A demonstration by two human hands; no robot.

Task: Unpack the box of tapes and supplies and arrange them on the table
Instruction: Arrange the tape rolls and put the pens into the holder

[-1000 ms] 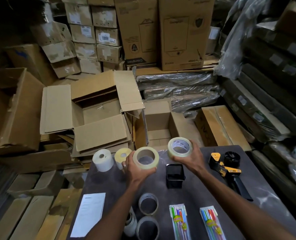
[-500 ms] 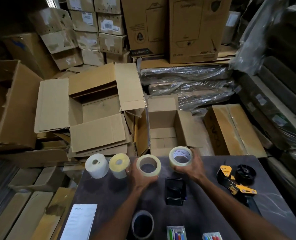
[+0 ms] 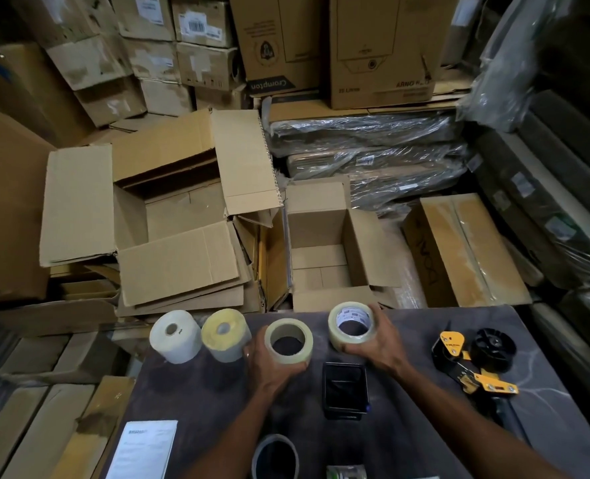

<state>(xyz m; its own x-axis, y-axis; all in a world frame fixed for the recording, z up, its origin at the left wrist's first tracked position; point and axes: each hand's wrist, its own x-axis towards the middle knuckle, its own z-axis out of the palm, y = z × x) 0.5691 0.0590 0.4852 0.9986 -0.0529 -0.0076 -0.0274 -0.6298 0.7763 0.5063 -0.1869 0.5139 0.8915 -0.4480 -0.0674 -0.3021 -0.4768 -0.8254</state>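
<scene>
My left hand (image 3: 269,366) grips a clear tape roll (image 3: 289,340) standing near the far edge of the dark table (image 3: 197,395). My right hand (image 3: 378,344) holds a second clear tape roll (image 3: 352,324) with a printed core, a little to the right. A white roll (image 3: 174,337) and a yellow-topped roll (image 3: 225,335) stand to the left of them. The small open cardboard box (image 3: 324,257) sits just beyond the table edge; it looks empty.
A black square holder (image 3: 344,388) lies in front of the rolls. A yellow-and-black tape dispenser (image 3: 473,361) lies at the right. Another tape roll (image 3: 275,456) and a white sheet (image 3: 141,449) sit near me. Open cartons and stacked boxes surround the table.
Both hands carried their tape rolls forward and down onto the far part of the table, lining them up beside the white and yellow rolls. The camera tilted upward.
</scene>
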